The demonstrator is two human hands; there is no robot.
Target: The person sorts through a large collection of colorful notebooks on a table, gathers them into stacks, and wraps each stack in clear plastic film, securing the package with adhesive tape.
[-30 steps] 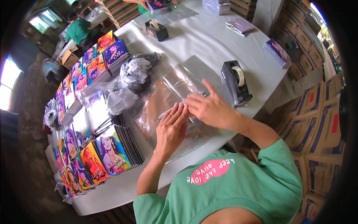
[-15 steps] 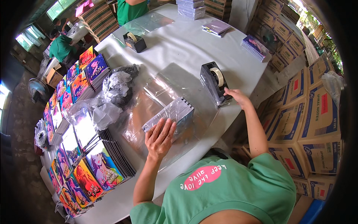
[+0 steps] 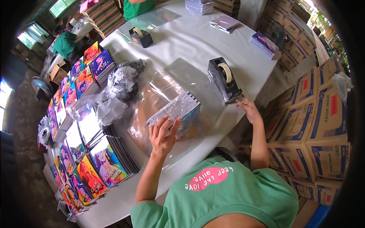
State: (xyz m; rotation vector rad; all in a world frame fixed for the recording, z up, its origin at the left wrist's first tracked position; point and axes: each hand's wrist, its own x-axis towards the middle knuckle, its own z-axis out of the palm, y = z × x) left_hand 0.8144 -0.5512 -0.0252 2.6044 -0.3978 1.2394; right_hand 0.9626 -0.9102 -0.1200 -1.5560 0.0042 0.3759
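A bundle of spiral notebooks (image 3: 184, 105) lies on its side, wrapped in clear plastic film, in front of me. My left hand (image 3: 163, 135) rests on its near left end, fingers bent and apart. At the front end of a black tape dispenser (image 3: 231, 89) is my right hand (image 3: 249, 111). Its thumb and forefinger are pinched together while the other fingers stick out; whatever lies between the tips is too small to make out. A roll of tape (image 3: 225, 72) sits in the dispenser. Clear plastic sheets (image 3: 152, 133) spread under and around the bundle.
Colourful notebooks (image 3: 91, 176) stand in stacks at left, beside crumpled plastic (image 3: 121, 81). Another tape dispenser (image 3: 140, 37) and a wrapped notebook stack (image 3: 264, 44) sit farther off. Cartons (image 3: 292, 125) are piled at right. Co-workers in green shirts (image 3: 65, 44) are at the back.
My left hand has gone from lying flat to bent, parted fingers on the bundle. My right hand has drawn slightly toward me at the dispenser's end. The whole view has shifted a little.
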